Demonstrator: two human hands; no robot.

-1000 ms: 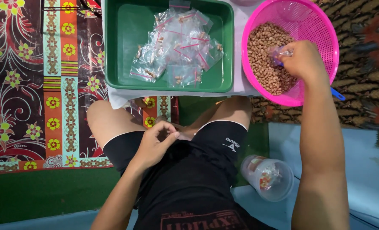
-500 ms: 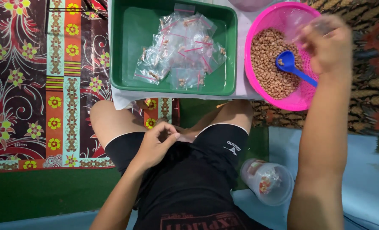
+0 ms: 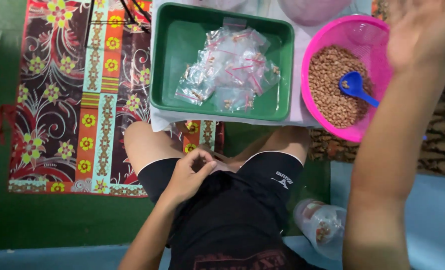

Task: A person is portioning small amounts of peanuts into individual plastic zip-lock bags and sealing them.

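My left hand (image 3: 190,172) rests on my lap against the black shorts, its fingers pinched together; I cannot make out anything between them. My right hand (image 3: 425,30) is raised and blurred at the top right, above the far side of a pink basket (image 3: 308,97), with its fingers spread and nothing in it. The basket holds brown beans (image 3: 327,80), and a blue scoop (image 3: 355,86) lies on them. A green tray (image 3: 222,112) in front of my knees holds several small clear bags (image 3: 227,70) with red seal strips.
A patterned floral mat (image 3: 82,100) covers the floor on the left. A clear plastic jar (image 3: 322,225) lies on its side by my right thigh. A pale bowl (image 3: 312,10) sits beyond the tray at the top edge.
My right hand let go of the blue scoop in the pink basket and rose up and to the right. The scoop now lies on the beans. My left hand stayed on my lap.
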